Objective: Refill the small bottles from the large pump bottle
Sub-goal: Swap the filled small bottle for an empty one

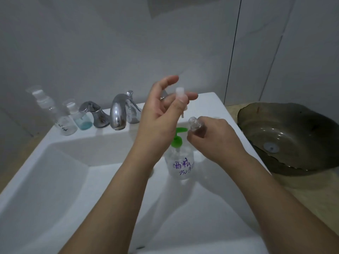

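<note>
You stand in front of a wide white ceramic sink (55, 162), and to your right a dark smoked-glass bowl (293, 140) rests on the beige surface (302, 195). A chrome faucet (117, 114) rises at the back rim. Beside it, at the left, two small clear plastic bottles wait with their caps on: the taller one (62, 118) looks nearly empty and the shorter one (82, 118) has some blue liquid at the bottom.

The large clear pump bottle with the green pump head (180, 158) stands upright on the sink rim, just under your two hands. It has purple handwriting on its side. I judge it heavy enough to stay in place when you press the pump, but the wet-looking ceramic may let it slide, so press straight down.

Your right hand (216, 138) grips a small clear open bottle (195, 125) around its body, with the threaded neck pointing up and left, near the green spout. This bottle is light, thin and probably slippery; hold it at the middle of the body, not at the neck, so the opening remains free.

Your left hand (161, 114) pinches a small white spray cap with a thin dip tube (180, 97) between thumb and fingers (170, 80); the other fingers are spread loosely. The tube is delicate, so put it down gently.
</note>
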Action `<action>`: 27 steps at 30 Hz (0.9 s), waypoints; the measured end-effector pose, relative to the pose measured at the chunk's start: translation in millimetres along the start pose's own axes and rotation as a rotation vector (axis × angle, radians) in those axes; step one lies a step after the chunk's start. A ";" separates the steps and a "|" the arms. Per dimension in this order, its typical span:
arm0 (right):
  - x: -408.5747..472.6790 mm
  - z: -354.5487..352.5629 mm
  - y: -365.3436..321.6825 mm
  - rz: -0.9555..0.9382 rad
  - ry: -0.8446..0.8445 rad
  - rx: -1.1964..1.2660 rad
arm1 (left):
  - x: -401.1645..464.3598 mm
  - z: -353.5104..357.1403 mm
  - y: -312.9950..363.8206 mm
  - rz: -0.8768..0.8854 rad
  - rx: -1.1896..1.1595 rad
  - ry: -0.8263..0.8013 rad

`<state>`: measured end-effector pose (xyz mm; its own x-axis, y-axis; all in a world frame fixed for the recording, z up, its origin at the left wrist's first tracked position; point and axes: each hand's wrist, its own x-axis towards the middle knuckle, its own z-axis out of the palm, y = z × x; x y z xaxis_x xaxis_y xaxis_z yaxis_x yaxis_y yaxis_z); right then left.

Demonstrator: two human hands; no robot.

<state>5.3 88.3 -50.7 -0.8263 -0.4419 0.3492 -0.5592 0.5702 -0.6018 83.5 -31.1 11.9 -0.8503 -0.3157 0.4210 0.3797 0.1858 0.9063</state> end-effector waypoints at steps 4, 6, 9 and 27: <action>1.5 -1.1 2.5 0.007 0.003 -0.001 | -3.6 -3.3 -4.9 0.002 0.005 -0.069; 0.7 -1.0 2.7 0.001 0.000 -0.006 | -2.8 -4.7 -8.8 -0.010 0.056 -0.048; -0.4 -1.3 2.9 -0.007 0.009 -0.012 | -1.2 -6.1 -13.5 -0.017 -0.010 -0.024; 3.7 -0.3 8.0 -0.026 0.037 -0.078 | 2.8 -13.9 -18.0 -0.050 0.243 0.061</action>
<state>-2.2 91.5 -53.9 -0.8128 -0.4319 0.3910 -0.5825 0.6116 -0.5353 79.3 -48.2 -2.8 -0.8393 -0.3846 0.3843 0.2329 0.3843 0.8933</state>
